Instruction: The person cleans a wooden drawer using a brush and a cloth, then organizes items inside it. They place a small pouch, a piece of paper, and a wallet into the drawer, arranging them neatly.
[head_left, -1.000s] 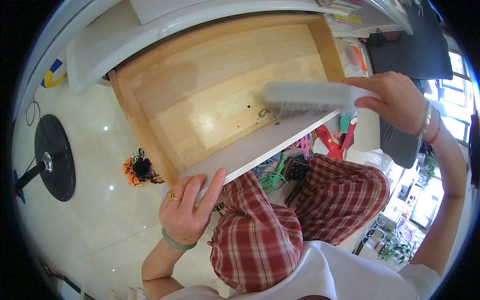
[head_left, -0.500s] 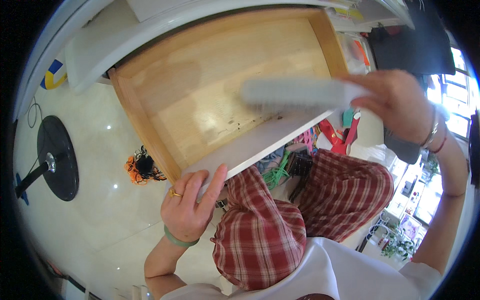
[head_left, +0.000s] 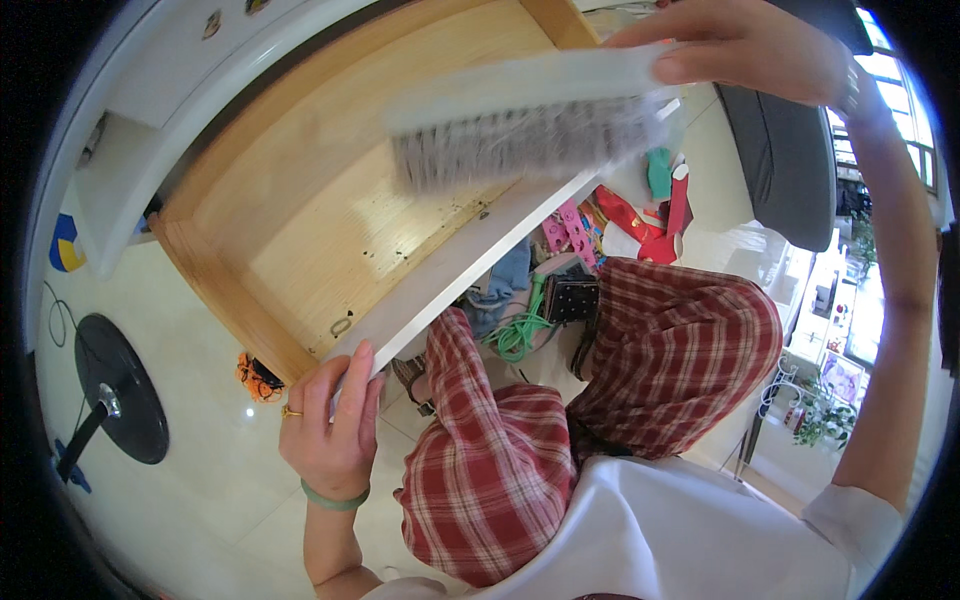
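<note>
My right hand (head_left: pixel 745 50) grips the handle of a white brush (head_left: pixel 520 85) with long grey bristles. It holds the brush above a pulled-out wooden drawer (head_left: pixel 235 315), bristles facing down and apart from the drawer floor as far as I can see. Dark crumbs and a small oval loop (head_left: pixel 341 325) lie on the drawer floor along its white front panel (head_left: pixel 440 290). At the near left corner, my left hand (head_left: pixel 335 425) is closed over the front panel's top edge, fingers on top. The brush hides part of the drawer's inside.
Below the drawer, beside my knees, lie a green cord (head_left: pixel 515 335), a black studded wallet-like item (head_left: pixel 572 297), a pink strip (head_left: pixel 573 228) and red ribbon (head_left: pixel 640 225). A round black stand base (head_left: pixel 120 390) and an orange-black bundle (head_left: pixel 258 378) are on the floor at left.
The brush has risen and moved left and farther away, its bristles now showing. My left hand still holds the drawer corner. The whole view has shifted, and the small loop now shows in the drawer.
</note>
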